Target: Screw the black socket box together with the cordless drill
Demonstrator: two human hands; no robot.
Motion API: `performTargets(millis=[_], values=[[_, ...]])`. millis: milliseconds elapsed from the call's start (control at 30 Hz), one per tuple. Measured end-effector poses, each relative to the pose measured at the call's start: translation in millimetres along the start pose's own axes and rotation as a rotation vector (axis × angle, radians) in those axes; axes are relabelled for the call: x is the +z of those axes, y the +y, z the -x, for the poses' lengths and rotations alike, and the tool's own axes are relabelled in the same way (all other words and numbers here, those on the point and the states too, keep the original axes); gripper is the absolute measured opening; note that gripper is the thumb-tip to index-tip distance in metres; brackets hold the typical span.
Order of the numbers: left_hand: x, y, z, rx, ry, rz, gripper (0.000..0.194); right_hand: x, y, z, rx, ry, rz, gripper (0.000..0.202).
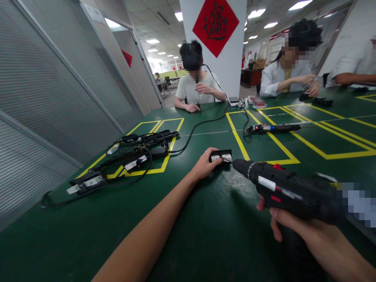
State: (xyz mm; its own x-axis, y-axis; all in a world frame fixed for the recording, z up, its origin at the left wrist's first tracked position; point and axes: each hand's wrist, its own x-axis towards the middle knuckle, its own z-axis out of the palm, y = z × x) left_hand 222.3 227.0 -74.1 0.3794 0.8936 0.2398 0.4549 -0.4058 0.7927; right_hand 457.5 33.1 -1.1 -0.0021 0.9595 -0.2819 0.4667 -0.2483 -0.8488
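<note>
My left hand is closed around one end of a small black rectangular piece with a white label-like strip, holding it against the green table. My right hand grips a black cordless drill with red and white markings by its handle. The drill's chuck points left, and its tip is at the right end of the black piece. Whether the bit touches the piece or sits just short of it, I cannot tell. Much of the drill's lower handle is in shadow.
On the left lie several black devices with cables inside yellow tape. A pen-shaped electric tool lies at right beyond the drill. A cable crosses the table. Co-workers sit at the far side, near a small white box.
</note>
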Motion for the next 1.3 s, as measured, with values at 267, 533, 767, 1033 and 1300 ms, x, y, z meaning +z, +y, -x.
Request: performTargets(millis=[267, 533, 767, 1033, 1300], values=[[1.9, -2, -2, 0.003, 0.028, -0.009, 0.038, 3, -6, 4, -0.024, 0.074, -0.016, 0.046], [1.9, -5, -1, 0.034, 0.025, -0.018, 0.040, -2, 6, -3, -0.029, -0.018, 0.033, 0.047], [1.5, -4, 0, 0.044, 0.025, -0.032, 0.043, -3, 7, -3, -0.013, -0.073, 0.028, 0.049], [0.8, -2, -1, 0.038, 0.004, -0.027, 0.045, 3, -4, 0, -0.042, 0.033, 0.031, 0.047], [2.3, -4, -2, 0.013, -0.005, 0.018, 0.047, -2, 3, -3, -0.021, -0.085, 0.012, 0.035]])
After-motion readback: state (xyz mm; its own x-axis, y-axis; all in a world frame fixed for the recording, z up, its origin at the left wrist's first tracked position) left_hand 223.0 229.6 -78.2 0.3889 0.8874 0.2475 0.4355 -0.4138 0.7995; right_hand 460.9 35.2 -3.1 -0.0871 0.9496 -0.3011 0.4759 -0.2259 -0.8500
